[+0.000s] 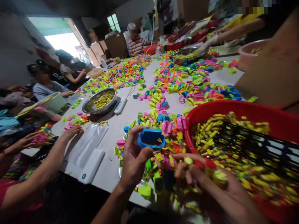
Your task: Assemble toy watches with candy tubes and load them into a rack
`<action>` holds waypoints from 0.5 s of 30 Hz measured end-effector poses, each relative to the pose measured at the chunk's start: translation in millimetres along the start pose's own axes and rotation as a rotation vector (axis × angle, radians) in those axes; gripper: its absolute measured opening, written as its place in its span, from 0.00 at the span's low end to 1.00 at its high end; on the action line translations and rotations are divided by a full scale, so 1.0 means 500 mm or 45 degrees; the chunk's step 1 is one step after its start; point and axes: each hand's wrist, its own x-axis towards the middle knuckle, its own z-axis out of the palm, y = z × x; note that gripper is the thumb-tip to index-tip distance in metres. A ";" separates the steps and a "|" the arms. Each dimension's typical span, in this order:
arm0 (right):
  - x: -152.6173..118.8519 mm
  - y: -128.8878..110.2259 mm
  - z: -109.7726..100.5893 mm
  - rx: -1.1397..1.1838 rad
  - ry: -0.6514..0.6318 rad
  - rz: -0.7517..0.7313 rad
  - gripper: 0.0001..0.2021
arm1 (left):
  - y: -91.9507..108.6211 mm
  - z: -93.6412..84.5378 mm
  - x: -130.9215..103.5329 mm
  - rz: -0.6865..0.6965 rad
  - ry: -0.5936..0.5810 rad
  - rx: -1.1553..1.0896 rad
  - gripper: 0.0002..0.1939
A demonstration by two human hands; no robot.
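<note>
My left hand [134, 160] grips a blue plastic toy watch [149, 134] between fingers and thumb, its lid raised and its hollow facing me. A small yellow piece shows inside the hollow. Several yellow-wrapped candies [219, 179] sit in my right hand [210, 186], which is closed around them just right of the toy watch. Beneath both hands lies a heap of colourful toy watches [163, 124]. Close to my right hand stands a red basin [189, 137] full of yellow-wrapped candies, with a black plastic basket [257, 144] resting in it.
Co-workers sit around the white table [140, 102]; one's arm [44, 168] reaches in from the left. A metal bowl [112, 104] of candies, a power strip [121, 105], and plastic bags [91, 140] lie to the left. A cardboard box [268, 71] stands at right.
</note>
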 end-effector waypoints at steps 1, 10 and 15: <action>-0.005 -0.011 0.019 0.045 -0.053 0.079 0.30 | -0.003 0.005 -0.018 0.022 -0.035 -0.039 0.23; -0.013 -0.027 0.051 0.338 -0.331 0.280 0.23 | -0.023 -0.016 -0.066 0.127 -0.261 0.004 0.20; -0.011 -0.020 0.039 0.277 -0.342 0.272 0.23 | -0.016 -0.022 -0.056 0.186 -0.373 0.083 0.20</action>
